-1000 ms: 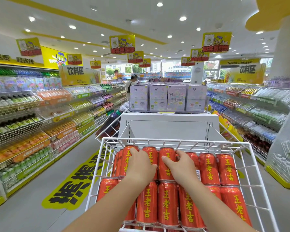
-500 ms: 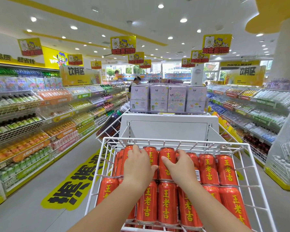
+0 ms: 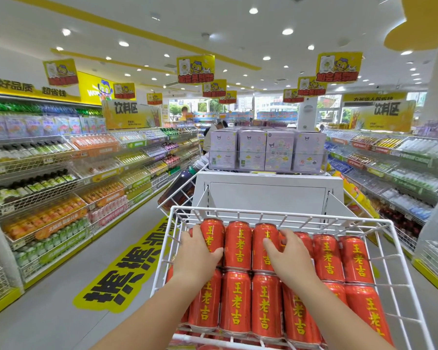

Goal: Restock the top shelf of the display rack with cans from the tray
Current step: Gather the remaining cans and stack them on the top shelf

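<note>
Red cans with yellow characters (image 3: 238, 246) lie in two rows in a white wire shelf basket (image 3: 276, 213) right in front of me. My left hand (image 3: 197, 256) curls around the far-left can of the back row (image 3: 213, 233), fingers on its left side, thumb on top. My right hand (image 3: 288, 256) lies over another back-row can (image 3: 305, 245), fingers bent over its far end and thumb touching the neighbouring can. Both forearms reach in from the bottom edge and hide parts of the near row.
Behind the basket stands a white display stand (image 3: 266, 195) topped with lilac boxes (image 3: 266, 150). Dark bottles (image 3: 180, 188) fill a side basket. Drink shelves line the left (image 3: 48, 173) and right (image 3: 402, 168). A yellow floor sticker (image 3: 127, 269) marks the left aisle.
Both hands have moved apart along the back row: the left hand went left onto the outermost can, the right hand slightly right. The view has tilted down a little.
</note>
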`<state>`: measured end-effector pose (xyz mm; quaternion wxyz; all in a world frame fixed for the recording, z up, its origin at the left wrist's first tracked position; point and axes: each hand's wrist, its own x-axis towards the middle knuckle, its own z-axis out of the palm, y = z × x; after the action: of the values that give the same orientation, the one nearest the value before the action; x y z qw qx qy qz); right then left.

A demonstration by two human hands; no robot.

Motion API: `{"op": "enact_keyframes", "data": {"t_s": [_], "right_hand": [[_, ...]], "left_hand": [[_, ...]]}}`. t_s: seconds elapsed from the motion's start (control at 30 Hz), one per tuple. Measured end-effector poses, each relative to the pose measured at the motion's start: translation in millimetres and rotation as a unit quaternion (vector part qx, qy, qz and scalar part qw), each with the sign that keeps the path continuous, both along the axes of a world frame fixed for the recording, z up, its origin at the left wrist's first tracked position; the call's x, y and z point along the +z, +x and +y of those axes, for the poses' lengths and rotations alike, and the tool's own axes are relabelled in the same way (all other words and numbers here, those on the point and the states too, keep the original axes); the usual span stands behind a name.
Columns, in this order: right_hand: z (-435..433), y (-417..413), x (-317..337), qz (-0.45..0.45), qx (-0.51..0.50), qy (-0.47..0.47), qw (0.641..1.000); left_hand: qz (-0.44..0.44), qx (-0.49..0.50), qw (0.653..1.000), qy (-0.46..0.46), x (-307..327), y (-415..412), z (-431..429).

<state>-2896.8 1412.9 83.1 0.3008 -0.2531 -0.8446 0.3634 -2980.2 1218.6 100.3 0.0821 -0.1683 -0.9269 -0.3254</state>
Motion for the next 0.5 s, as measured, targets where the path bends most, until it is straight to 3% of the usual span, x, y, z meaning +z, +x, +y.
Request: {"op": "enact_keyframes", "data": {"t_s": [0.17, 0.5], "right_hand": [[2, 1, -7, -0.008, -0.009, -0.007, 1.000], [-5, 3, -5, -0.016, -0.006, -0.003, 1.000]], "left_hand": [[-0.015, -0.008, 0.998, 0.054, -7, -19, -1], [0.036, 0.030, 0.999, 0.006, -2, -8, -24]]}}
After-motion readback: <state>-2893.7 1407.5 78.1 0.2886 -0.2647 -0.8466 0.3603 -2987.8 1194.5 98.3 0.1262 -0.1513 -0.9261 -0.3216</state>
